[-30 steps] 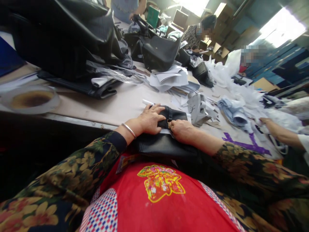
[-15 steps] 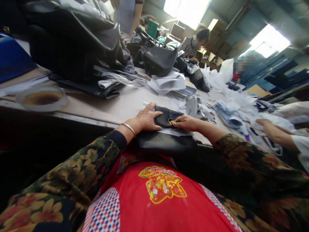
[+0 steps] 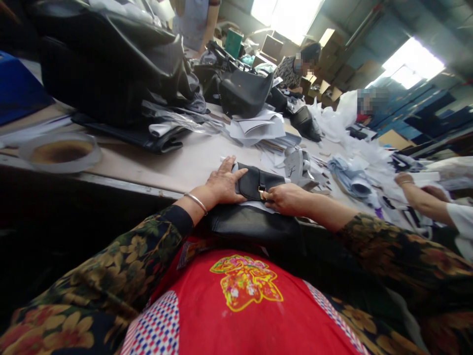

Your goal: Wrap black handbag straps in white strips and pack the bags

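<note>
A black handbag (image 3: pixel 248 182) lies at the table's front edge, its flap facing up with a strap and a gold-coloured buckle (image 3: pixel 262 194). My left hand (image 3: pixel 223 183) rests at the flap's left end with its fingers spread, thumb and fingertips touching the leather. At the buckle, my right hand (image 3: pixel 284 199) is closed, pinching the strap end by the metal; the fingertips partly hide it. White paper (image 3: pixel 258 205) sticks out under the flap. The bag's smooth black lower part (image 3: pixel 254 224) hangs toward my red apron (image 3: pixel 295 296).
A roll of clear tape (image 3: pixel 61 154) lies at the left near the edge. Behind it stand large black bags (image 3: pixel 111 64) and plastic wrapping. Paper stacks (image 3: pixel 258 125) lie beyond my hands. A co-worker's arm (image 3: pixel 421 197) is at the right, among white plastic.
My right hand has moved slightly down and now covers the buckle's right side; the strap lies straighter. My left hand has barely shifted. The co-worker's hand at right has moved a little.
</note>
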`<state>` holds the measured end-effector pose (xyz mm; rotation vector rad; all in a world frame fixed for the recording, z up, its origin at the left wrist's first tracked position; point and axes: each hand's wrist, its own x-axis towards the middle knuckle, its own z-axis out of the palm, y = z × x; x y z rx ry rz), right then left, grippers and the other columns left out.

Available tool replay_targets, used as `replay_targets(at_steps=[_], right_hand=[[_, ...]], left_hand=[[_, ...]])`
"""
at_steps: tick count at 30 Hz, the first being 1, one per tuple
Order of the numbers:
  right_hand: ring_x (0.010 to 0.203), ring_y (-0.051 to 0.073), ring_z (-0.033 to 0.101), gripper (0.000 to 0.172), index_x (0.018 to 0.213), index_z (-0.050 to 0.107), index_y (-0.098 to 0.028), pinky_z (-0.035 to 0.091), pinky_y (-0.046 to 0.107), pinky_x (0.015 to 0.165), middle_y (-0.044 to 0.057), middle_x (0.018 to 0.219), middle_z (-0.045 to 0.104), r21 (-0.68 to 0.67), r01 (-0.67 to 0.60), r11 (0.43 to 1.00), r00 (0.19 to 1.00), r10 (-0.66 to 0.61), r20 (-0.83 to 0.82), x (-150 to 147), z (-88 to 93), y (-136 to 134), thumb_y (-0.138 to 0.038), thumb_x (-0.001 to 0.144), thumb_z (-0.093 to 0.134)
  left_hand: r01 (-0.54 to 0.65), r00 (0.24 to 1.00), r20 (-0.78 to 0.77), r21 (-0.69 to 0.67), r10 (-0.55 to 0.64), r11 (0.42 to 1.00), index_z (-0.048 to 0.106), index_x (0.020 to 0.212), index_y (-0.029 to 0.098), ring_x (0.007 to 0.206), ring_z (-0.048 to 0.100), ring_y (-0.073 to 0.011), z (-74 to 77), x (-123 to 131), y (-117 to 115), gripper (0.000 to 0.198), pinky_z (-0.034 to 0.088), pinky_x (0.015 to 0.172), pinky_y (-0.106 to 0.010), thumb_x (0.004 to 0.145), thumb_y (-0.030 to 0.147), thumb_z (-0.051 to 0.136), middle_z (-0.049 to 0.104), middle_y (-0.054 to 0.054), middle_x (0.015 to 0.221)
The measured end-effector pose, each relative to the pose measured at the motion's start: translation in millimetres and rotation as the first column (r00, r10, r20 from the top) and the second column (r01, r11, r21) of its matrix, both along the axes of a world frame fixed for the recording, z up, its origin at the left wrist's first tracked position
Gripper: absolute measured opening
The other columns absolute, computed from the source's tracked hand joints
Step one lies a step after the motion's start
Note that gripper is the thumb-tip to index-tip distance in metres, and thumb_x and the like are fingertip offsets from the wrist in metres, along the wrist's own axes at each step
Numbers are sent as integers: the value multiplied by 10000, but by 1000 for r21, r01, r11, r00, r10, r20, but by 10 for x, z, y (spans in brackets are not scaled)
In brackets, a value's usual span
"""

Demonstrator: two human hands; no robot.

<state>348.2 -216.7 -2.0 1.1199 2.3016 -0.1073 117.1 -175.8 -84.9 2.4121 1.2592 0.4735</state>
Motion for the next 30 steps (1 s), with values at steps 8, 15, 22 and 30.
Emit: replay_targets(at_steps=[8, 15, 22, 30], right_hand=[[814, 283, 719, 284, 1099, 670, -120, 476, 326, 635, 169, 963, 736, 8, 56, 998, 995, -56, 84, -209, -253, -86, -278, 949, 489], [865, 290, 726, 268, 1108, 654, -115, 504, 319, 669, 177, 977, 737, 15, 109, 994, 991, -110, 71, -274, -298, -62, -180, 894, 508], [864, 266, 709, 332, 1215, 612, -144, 483, 312, 657, 151, 1052, 721, 78, 148, 986, 988, -150, 25, -162, -227, -145, -285, 977, 429], [882, 226, 680, 453, 1421, 532, -229, 444, 284, 679, 95, 1032, 704, 86, 163, 983, 985, -157, -69, 98, -231, -120, -297, 985, 428]], left_hand=[[26, 998, 54, 15, -26, 1000, 381, 1544, 256, 1524, 26, -461, -125, -13, 48, 1068, 231, 1189, -602, 623, 573, 819, 63, -172, 1679], [36, 999, -12, -35, -36, 999, 411, 1520, 307, 1522, 22, -468, 4, -45, 14, 914, 235, 1140, -682, 692, 457, 767, 73, -132, 1688], [362, 932, -62, 215, -357, 907, 741, 1073, 187, 1224, 566, -354, 379, 196, -105, 310, 437, 1037, -500, 796, 288, 648, 639, -148, 1300], [460, 876, -252, 172, -412, 871, 757, 1013, 166, 983, 660, -299, 334, 488, -26, 245, 525, 843, -414, 830, 196, 596, 685, -145, 1081]])
